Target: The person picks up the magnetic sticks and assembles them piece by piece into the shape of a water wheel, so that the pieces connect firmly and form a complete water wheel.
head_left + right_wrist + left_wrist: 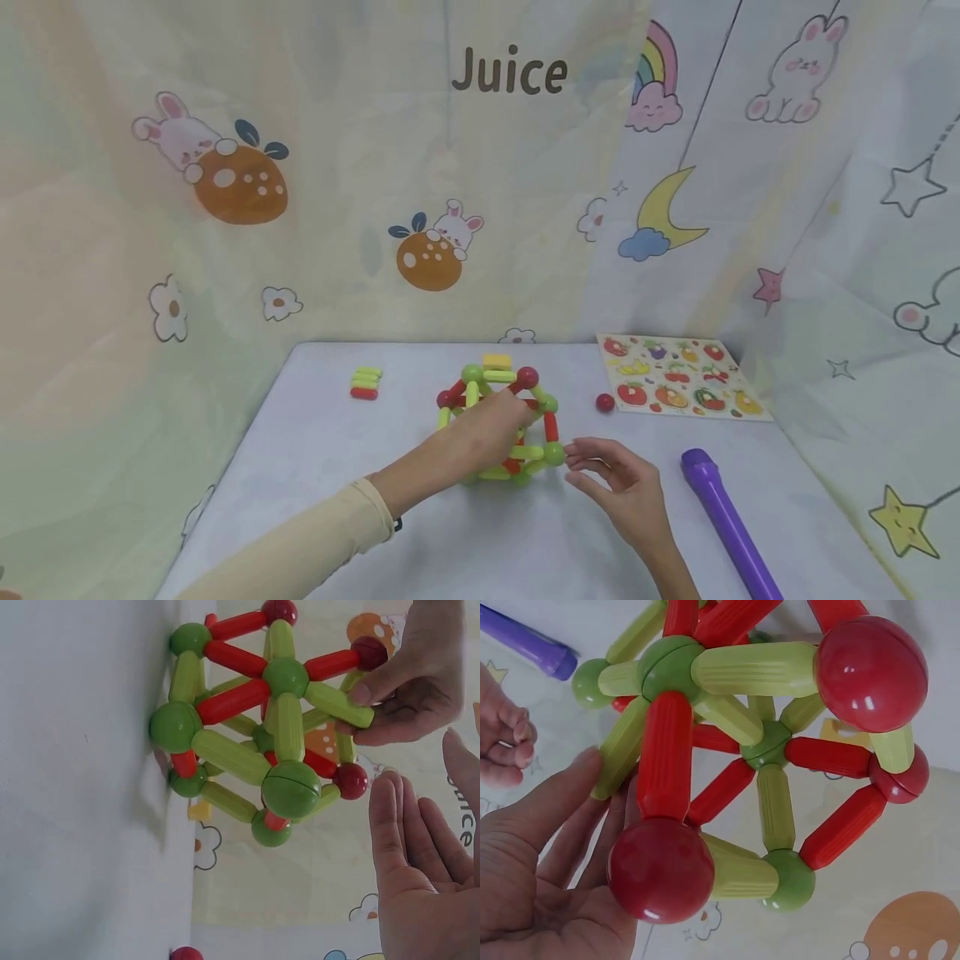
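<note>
A magnetic stick-and-ball structure (530,452) of red and light green rods and balls stands on the white table. My left hand (502,425) reaches over it from the left. Its thumb and fingers pinch the outer end of a light green magnetic rod (341,703), whose other end meets a green ball (286,677) of the structure. Nearby in the left wrist view are a large red ball (661,870) and a red rod (666,754). My right hand (618,492) is beside the structure's right side, fingers loosely extended, holding nothing.
Several loose rods (366,383) lie at the back left. A yellow block (497,362) sits behind the structure. At the right are a loose red ball (604,403), a fruit picture board (682,375) and a long purple stick (731,521). A printed curtain (360,167) surrounds the table.
</note>
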Demonstrator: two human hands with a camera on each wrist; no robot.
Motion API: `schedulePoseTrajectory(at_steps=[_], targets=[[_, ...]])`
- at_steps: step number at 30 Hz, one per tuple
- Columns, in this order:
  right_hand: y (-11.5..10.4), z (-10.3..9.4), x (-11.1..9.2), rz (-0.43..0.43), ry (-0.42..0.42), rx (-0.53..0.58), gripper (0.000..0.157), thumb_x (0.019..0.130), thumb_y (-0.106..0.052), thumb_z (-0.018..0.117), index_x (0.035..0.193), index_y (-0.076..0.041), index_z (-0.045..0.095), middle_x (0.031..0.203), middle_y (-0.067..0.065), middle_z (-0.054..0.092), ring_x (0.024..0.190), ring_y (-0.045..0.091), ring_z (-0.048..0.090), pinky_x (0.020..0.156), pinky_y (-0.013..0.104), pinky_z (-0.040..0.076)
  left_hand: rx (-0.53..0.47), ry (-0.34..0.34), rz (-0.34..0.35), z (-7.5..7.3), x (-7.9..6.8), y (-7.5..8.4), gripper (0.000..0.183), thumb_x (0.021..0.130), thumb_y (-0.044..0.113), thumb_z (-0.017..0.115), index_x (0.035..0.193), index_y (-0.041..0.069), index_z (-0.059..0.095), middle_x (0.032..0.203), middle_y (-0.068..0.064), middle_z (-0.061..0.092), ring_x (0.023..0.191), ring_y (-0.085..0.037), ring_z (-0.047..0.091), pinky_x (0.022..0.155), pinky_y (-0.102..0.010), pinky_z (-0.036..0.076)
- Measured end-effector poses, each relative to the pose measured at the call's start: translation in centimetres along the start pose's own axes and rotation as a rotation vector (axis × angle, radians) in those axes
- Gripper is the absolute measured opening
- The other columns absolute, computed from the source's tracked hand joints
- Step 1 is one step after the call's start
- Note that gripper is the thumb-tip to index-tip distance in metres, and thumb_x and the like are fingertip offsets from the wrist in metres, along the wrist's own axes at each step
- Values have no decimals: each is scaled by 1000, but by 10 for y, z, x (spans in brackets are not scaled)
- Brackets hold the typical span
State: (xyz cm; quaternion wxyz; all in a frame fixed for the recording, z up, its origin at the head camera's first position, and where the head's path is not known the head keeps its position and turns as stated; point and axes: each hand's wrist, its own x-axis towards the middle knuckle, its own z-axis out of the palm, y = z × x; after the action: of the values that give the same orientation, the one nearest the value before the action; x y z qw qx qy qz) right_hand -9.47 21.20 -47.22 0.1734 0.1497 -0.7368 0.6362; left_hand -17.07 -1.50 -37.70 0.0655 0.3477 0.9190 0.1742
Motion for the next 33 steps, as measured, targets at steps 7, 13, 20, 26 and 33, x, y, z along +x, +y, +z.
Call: schedulePoseTrajectory(at_steps=[7, 13, 20, 26, 33], targets=[[3, -4, 1, -24, -3, 6, 41, 88, 17, 79, 127, 10, 68, 117, 26, 75, 101, 22, 76, 92, 33, 63, -228, 288, 72, -32, -36, -29, 35, 96, 8, 83, 130, 7, 77, 124, -5, 78, 112, -19, 72, 91, -27, 62], [6, -13, -1, 23, 1, -58, 40, 89, 13, 79, 127, 9, 69, 117, 22, 76, 101, 19, 76, 92, 31, 62, -280, 505, -109, -48, -67, -118, 27, 95, 5, 82, 122, 4, 78, 118, -12, 79, 108, -27, 77, 94, -40, 64], [7, -11, -10, 107, -6, -89, 36, 92, 9, 80, 126, 6, 70, 114, 20, 78, 98, 17, 76, 89, 26, 63, -281, 460, -390, -19, -89, -216, 28, 98, -3, 74, 125, -9, 73, 120, -25, 75, 112, -39, 73, 91, -48, 64], [11, -9, -16, 176, -26, -74, 34, 92, 6, 81, 124, 5, 71, 112, 20, 78, 98, 19, 77, 88, 28, 63, -178, 358, -520, 7, -86, -256, 34, 99, 0, 74, 131, -9, 70, 131, -29, 69, 120, -42, 65, 101, -54, 58], [13, -6, -18, 201, -43, -90, 31, 94, 3, 79, 124, 5, 71, 111, 20, 78, 98, 18, 77, 87, 26, 63, -112, 294, -528, 23, -78, -272, 37, 100, 0, 71, 135, -11, 67, 135, -32, 67, 126, -45, 63, 108, -60, 53]])
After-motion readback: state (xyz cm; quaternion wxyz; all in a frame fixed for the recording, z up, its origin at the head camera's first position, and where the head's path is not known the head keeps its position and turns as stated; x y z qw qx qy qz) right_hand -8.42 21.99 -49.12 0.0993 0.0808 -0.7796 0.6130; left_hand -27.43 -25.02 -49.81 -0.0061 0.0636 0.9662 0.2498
